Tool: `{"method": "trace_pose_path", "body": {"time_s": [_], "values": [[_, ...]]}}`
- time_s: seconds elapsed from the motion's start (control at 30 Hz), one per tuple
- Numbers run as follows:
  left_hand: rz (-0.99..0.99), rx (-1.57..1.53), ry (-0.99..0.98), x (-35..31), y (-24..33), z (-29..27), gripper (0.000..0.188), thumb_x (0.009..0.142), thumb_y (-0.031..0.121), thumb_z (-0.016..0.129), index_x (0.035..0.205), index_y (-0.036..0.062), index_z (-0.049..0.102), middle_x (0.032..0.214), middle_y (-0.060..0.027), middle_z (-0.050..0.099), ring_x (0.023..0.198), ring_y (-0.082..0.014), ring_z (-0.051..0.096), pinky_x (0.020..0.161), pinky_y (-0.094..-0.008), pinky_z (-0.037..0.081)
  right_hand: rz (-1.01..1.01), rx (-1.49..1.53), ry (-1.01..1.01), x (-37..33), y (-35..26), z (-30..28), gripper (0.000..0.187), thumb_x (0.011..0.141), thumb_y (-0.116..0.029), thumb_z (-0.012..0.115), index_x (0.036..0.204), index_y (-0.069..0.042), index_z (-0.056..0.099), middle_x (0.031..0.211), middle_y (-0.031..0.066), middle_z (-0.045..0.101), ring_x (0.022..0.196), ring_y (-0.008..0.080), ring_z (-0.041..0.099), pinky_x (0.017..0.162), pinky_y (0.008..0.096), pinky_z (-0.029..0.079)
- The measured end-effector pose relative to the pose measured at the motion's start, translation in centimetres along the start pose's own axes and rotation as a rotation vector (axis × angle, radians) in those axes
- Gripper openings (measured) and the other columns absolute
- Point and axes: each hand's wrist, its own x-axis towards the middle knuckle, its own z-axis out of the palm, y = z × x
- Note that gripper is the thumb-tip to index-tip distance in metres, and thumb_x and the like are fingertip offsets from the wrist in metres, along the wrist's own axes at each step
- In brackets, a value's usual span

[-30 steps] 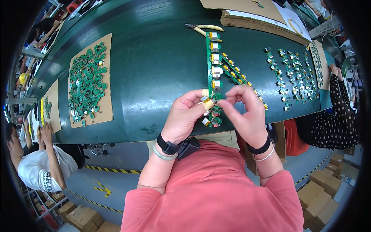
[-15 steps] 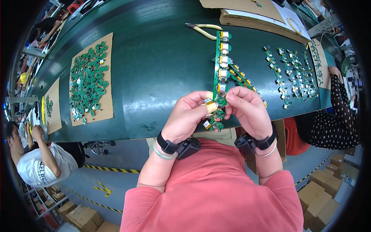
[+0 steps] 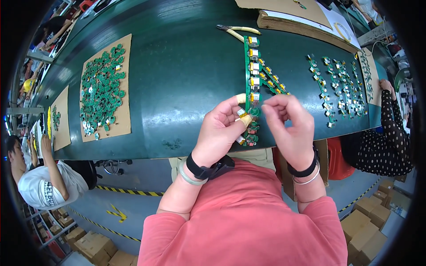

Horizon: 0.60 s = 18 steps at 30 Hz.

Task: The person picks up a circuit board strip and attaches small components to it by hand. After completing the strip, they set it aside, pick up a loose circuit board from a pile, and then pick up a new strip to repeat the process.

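Observation:
A long strip of green circuit boards [image 3: 247,66] with small silver, yellow-taped battery cells runs away from me across the bench. My left hand [image 3: 222,128] grips its near end, with pale finger cots on the thumb and index finger. One yellow-edged cell [image 3: 242,113] shows between those fingertips. Just right of the strip, apart from it, my right hand [image 3: 293,126] is raised with thumb and index fingertips pinched close; anything between them is too small to make out. A second board strip [image 3: 271,79] lies slanted behind, partly hidden by the right hand.
Pliers [image 3: 237,32] with pale handles lie at the strip's far end. Cardboard [image 3: 126,88] piled with round green boards is at left. Several board strips [image 3: 341,86] lie at right, near a wooden-edged board [image 3: 306,29]. Co-workers sit at both sides.
My right hand has drawn back rightward off the strip, its fingers now curled. The left hand keeps its hold, and the strip has shifted slightly left.

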Motion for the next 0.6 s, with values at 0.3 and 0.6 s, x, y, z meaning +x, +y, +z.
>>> {"method": "trace_pose_path", "body": {"time_s": [0.3, 0.6], "values": [[0.273, 0.312, 0.073, -0.3, -1.7, 0.2, 0.050, 0.088, -0.010, 0.055, 0.134, 0.0051, 0.051, 0.093, 0.0021, 0.060, 0.081, -0.0046, 0.059, 0.069, -0.0199, 0.051, -0.295, -0.278, -0.194, 1.3, -1.2, 1.1, 0.019, 0.079, 0.000, 0.070, 0.097, -0.002, 0.063, 0.074, 0.0069, 0.056, 0.061, 0.0155, 0.059, 0.055, 0.0259, 0.048], [0.042, 0.068, 0.054, 0.1, -0.5, -0.9, 0.032, 0.091, -0.004, 0.057, 0.122, 0.0013, 0.059, 0.099, -0.0024, 0.068, 0.081, -0.0029, 0.060, 0.062, -0.0176, 0.048, -0.019, -0.064, -0.133, 0.1, -0.3, 0.1, 0.015, 0.083, 0.002, 0.067, 0.097, -0.001, 0.063, 0.082, 0.0059, 0.064, 0.067, 0.0120, 0.063, 0.061, 0.0257, 0.052]]}}
